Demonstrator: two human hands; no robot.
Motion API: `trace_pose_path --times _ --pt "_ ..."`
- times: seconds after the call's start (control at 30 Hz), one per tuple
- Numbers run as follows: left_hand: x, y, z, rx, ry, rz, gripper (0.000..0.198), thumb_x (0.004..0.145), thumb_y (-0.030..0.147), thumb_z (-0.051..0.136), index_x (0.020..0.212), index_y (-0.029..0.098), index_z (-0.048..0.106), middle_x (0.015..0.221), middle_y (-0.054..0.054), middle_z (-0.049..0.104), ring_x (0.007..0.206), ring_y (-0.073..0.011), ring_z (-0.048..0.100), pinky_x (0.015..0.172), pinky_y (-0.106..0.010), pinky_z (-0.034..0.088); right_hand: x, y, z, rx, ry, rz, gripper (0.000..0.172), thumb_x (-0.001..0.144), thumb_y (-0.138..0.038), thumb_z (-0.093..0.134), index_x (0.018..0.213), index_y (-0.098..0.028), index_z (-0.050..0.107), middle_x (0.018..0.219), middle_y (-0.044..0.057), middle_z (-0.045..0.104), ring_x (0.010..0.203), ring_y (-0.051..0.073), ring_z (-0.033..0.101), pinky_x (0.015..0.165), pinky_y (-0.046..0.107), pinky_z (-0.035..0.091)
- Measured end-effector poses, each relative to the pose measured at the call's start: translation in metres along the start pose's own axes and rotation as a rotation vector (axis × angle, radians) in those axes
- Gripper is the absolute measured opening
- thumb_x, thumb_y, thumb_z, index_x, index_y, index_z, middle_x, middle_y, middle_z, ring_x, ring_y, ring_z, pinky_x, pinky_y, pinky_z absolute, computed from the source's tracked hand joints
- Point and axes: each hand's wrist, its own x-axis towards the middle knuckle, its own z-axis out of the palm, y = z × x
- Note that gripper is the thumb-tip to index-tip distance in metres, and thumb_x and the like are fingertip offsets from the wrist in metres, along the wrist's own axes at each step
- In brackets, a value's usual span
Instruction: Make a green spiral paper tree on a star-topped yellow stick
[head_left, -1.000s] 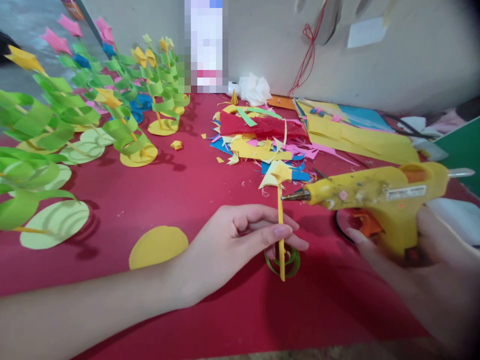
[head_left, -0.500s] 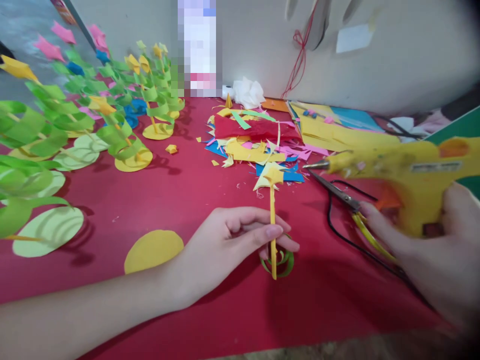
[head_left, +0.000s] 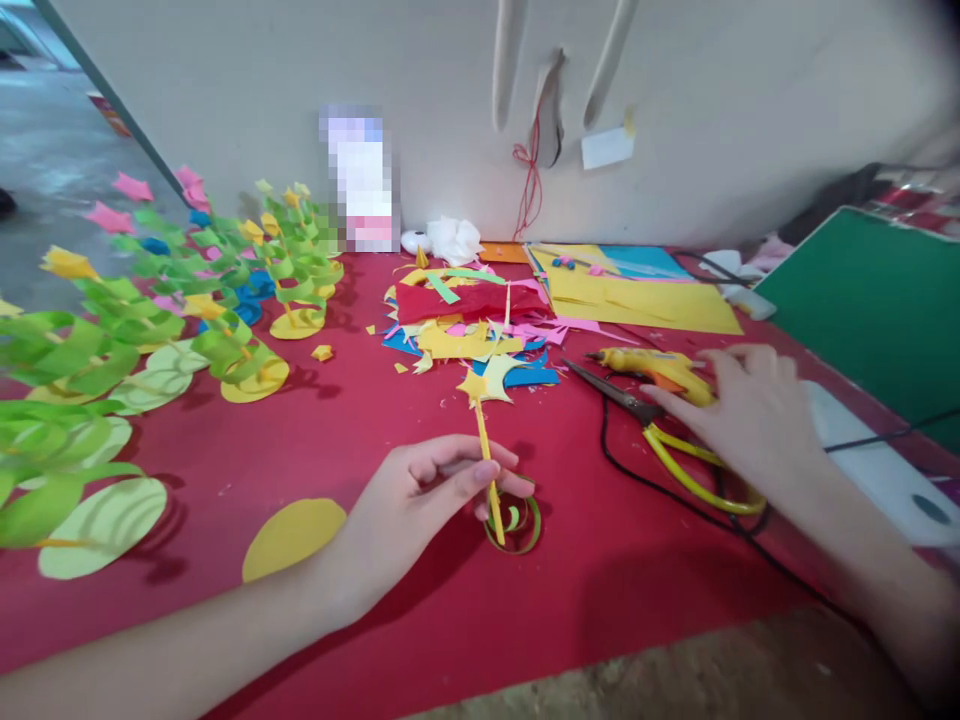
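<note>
My left hand (head_left: 442,490) pinches a yellow paper flower stem (head_left: 491,465) between thumb and fingers. A yellow paper star (head_left: 474,387) tops the stem, and a green paper curl (head_left: 534,525) hangs by its lower end. On the right, my right hand (head_left: 750,405) is over the back end of a yellow glue gun (head_left: 652,370) lying on the table, fingers stretched out and partly hiding it. Whether they still touch it I cannot tell. Yellow-handled scissors (head_left: 671,460) lie just in front of the gun, below that hand. A yellow paper disc (head_left: 289,535) lies beside my left forearm.
Finished paper flowers (head_left: 247,355) on round bases crowd the left side of the red tabletop (head_left: 420,660). Coloured paper scraps (head_left: 465,340) are heaped in the middle. Yellow paper sheets (head_left: 645,300) lie behind. A black cord (head_left: 630,475) runs toward the right; a green board (head_left: 862,320) stands there.
My right hand has brought the glue gun down onto the table, and its fingers have opened out. The left hand keeps its pinch on the stem. The view has shifted.
</note>
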Motion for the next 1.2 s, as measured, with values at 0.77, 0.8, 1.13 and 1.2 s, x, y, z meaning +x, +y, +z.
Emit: trace_pose_path --times 0.77,0.8,1.13,1.2 --pt "-0.008 0.009 0.012 0.154 0.06 0.27 0.024 0.083 0.027 0.057 0.106 0.032 0.057 0.108 0.003 0.06 0.099 -0.014 0.054 0.087 -0.024 0.043 -0.04 -0.115 -0.048 1.478 -0.819 0.108 0.011 0.071 -0.025 0.064 0.076 -0.014 0.062 0.07 -0.001 0.059 0.063 0.009 0.053 0.059 0.019 0.043" --pt "-0.01 0.008 0.009 0.236 0.078 0.306 0.024 0.082 0.027 0.057 0.106 0.032 0.054 0.108 0.003 0.058 0.099 -0.0143 0.052 0.087 -0.025 0.042 -0.04 -0.113 -0.048 1.473 -0.814 0.126 0.011 0.072 -0.025 0.064 0.075 -0.014 0.061 0.066 -0.003 0.056 0.056 0.006 0.049 0.051 0.017 0.039" --pt "-0.02 -0.007 0.001 1.123 0.032 0.441 0.018 0.079 0.036 0.059 0.082 0.019 0.051 0.085 -0.001 0.055 0.083 -0.0184 0.047 0.075 -0.033 0.036 -0.04 -0.099 -0.038 1.52 -0.795 0.153 0.015 0.081 -0.03 0.056 0.087 -0.016 0.053 0.05 -0.006 0.047 0.038 0.004 0.041 0.039 0.017 0.034" --pt "-0.017 -0.007 0.004 1.129 0.029 0.462 0.019 0.078 0.037 0.06 0.081 0.019 0.053 0.083 0.0 0.056 0.081 -0.0177 0.048 0.074 -0.032 0.035 -0.04 -0.1 -0.037 1.518 -0.801 0.137 0.015 0.082 -0.028 0.055 0.09 -0.016 0.052 0.049 -0.007 0.047 0.037 0.004 0.041 0.039 0.017 0.034"
